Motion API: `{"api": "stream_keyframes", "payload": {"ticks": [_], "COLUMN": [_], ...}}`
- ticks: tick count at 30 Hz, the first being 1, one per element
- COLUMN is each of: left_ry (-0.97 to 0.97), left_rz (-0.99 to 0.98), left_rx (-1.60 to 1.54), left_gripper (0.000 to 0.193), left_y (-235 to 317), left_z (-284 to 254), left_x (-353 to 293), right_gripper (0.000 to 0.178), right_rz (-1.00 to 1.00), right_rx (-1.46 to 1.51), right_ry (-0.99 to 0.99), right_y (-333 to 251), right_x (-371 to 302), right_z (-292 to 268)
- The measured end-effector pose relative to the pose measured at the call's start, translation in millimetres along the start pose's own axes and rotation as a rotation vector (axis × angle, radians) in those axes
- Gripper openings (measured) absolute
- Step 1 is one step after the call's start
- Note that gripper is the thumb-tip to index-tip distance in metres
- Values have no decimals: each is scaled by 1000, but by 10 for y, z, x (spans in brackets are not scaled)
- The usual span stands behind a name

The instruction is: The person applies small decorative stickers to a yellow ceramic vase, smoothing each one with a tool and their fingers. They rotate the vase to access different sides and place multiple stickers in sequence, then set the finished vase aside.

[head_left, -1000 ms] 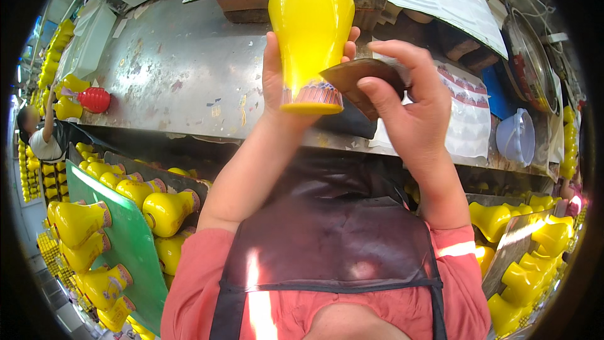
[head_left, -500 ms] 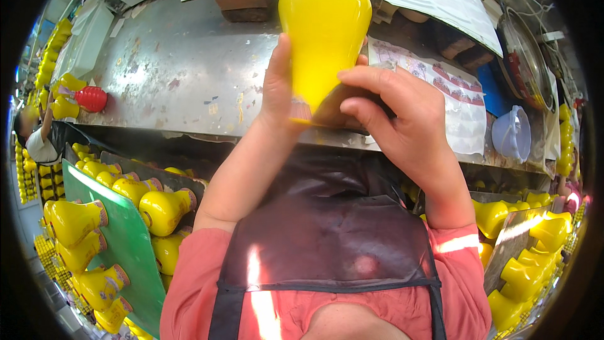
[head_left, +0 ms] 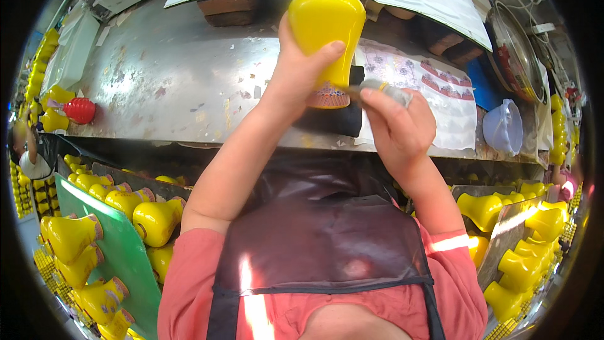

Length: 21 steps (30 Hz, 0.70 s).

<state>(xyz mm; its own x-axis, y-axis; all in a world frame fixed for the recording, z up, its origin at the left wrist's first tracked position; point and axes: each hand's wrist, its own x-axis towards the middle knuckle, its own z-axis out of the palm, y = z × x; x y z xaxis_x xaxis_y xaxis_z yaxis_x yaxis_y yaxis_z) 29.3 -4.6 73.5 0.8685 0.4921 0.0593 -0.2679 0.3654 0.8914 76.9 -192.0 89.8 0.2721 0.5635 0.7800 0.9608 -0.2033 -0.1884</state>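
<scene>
Yellow bottle (head_left: pixel 327 19) is being clasped by the left hand (head_left: pixel 304 66); below and right of that grip, the right hand (head_left: pixel 401 118) is narrowly pinching a grey-handled tool (head_left: pixel 391 91).

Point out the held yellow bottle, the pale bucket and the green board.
Yellow bottle (head_left: pixel 326 27): head view, wide upper body.
Pale bucket (head_left: pixel 499 130): head view, its side.
Green board (head_left: pixel 126 249): head view, bare face.

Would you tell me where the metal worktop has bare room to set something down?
The widest free patch of flecked worktop lies between the red object and the left hand, nearer than the left bricks. It's crowded right of the yellow bottle, with printed paper and the pale bucket.
</scene>
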Motion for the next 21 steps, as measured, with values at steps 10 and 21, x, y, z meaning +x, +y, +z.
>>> {"api": "stream_keyframes", "payload": {"ticks": [10,21], "left_ry": [-115,-56], "left_rz": [-124,-45], "left_rx": [82,334], "left_gripper": [85,94], "left_y": [-149,-214], "left_z": [-109,-99], "left_x": [192,324], "right_gripper": [27,30], "right_rz": [184,153], "right_rx": [136,-149], "right_ry": [-154,-219], "right_y": [188,219], "right_x": [153,289], "right_z": [179,201]}}
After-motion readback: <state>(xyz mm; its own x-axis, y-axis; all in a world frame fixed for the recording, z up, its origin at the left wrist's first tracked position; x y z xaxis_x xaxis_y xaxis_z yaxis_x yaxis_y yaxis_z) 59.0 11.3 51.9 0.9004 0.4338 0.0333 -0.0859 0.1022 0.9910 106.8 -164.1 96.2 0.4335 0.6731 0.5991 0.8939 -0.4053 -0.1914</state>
